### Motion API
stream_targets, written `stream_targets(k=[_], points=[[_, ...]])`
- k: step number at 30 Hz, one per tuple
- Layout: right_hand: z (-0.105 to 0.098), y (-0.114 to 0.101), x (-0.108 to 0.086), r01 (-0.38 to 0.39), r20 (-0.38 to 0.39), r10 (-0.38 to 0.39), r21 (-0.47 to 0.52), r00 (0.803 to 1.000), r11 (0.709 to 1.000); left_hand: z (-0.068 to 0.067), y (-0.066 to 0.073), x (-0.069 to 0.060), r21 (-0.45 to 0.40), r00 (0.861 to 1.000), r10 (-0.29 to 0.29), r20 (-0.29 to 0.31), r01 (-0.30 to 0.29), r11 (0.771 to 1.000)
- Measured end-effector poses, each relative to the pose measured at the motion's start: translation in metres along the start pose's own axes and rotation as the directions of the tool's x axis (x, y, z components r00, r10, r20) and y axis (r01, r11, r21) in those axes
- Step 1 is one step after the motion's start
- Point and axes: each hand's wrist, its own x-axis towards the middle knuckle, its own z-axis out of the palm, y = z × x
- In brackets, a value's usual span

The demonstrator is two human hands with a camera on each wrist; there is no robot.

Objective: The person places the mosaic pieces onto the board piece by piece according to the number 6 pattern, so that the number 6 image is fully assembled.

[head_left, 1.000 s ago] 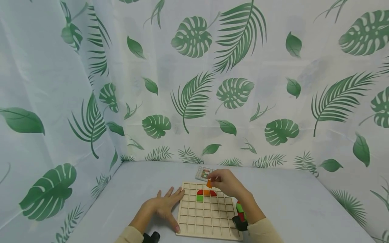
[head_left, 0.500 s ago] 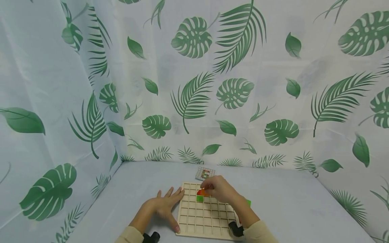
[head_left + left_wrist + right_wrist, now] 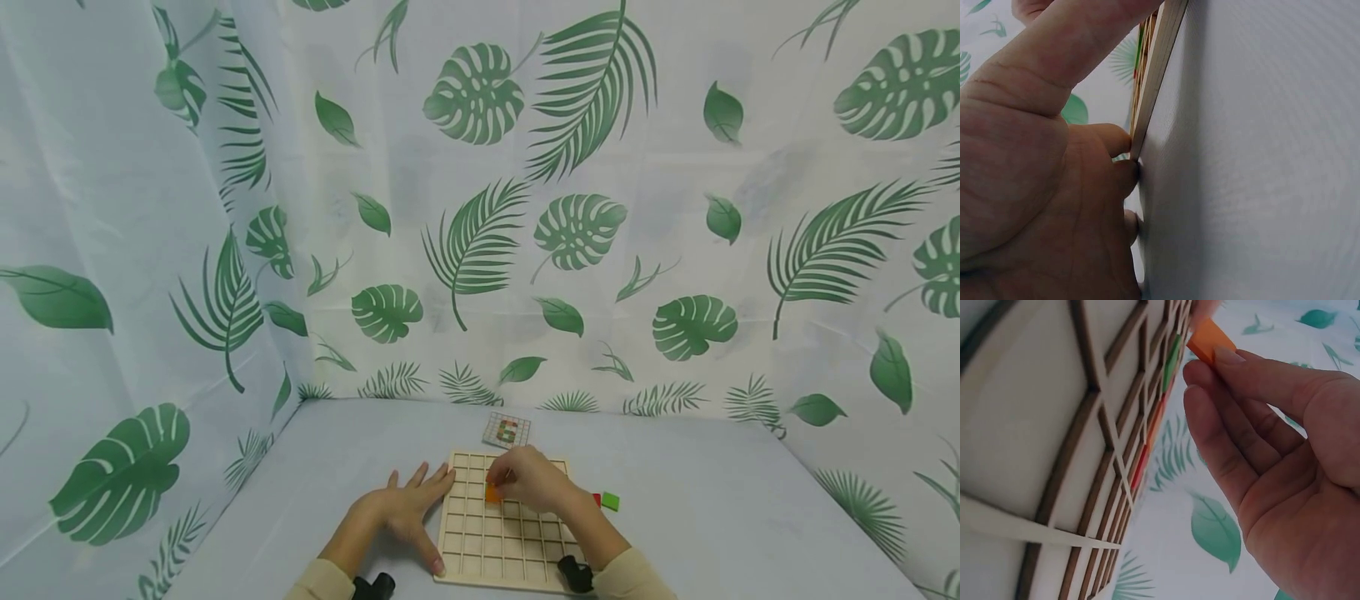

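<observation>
My right hand [image 3: 531, 479] pinches an orange tile [image 3: 1210, 340] between thumb and fingers, just above the wooden grid board [image 3: 480, 550]. In the right wrist view the tile looks tilted and apart from the board. A green tile [image 3: 1172, 362], an orange tile [image 3: 1155, 422] and a red tile [image 3: 1140, 465] sit in the board's cells; in the head view the hand hides most of this row. With fingers spread and straight, my left hand [image 3: 405, 504] touches the board's left edge with its thumb and fingertips. The left wrist view shows its palm [image 3: 1085, 206] beside the board's side.
Behind the board lies a small pattern card [image 3: 507, 428] with a coloured figure on a grid. To the right, partly behind the forearm, are a loose green tile [image 3: 611, 502] and a red one [image 3: 597, 499]. A leaf-print curtain [image 3: 480, 208] encloses the white table [image 3: 712, 517].
My right hand has carried the orange tile from near the card leftward and toward me, over the board. Loose tiles beside the forearm have come into view. The left hand has stayed put.
</observation>
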Motion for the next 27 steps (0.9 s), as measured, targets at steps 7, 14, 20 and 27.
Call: stream_targets(k=[7,14,20,27], points=[[0.0040,0.0004,-0.0001,0.006,0.025,-0.006,0.006,1.000,1.000,-0.0001,0.0000,0.0000,0.007,1.000,-0.003,-0.001,0.003,1.000],[0.0045,-0.0002,0.0004,0.040,0.044,-0.040,-0.011,0.998,0.999,0.0008,-0.0007,0.0005,-0.004,1.000,-0.004,-0.007,0.004,1.000],[0.0055,-0.0013,0.0001,0.035,0.045,-0.033,-0.035,0.998,0.999,0.0021,-0.0023,0.0021,0.009,1.000,-0.006,-0.014,0.006,1.000],[0.0068,-0.0011,0.0009,0.056,0.075,-0.048,-0.113,0.996,0.992,0.0022,-0.0027,0.0023,0.012,1.000,-0.004,-0.015,0.004,1.000]])
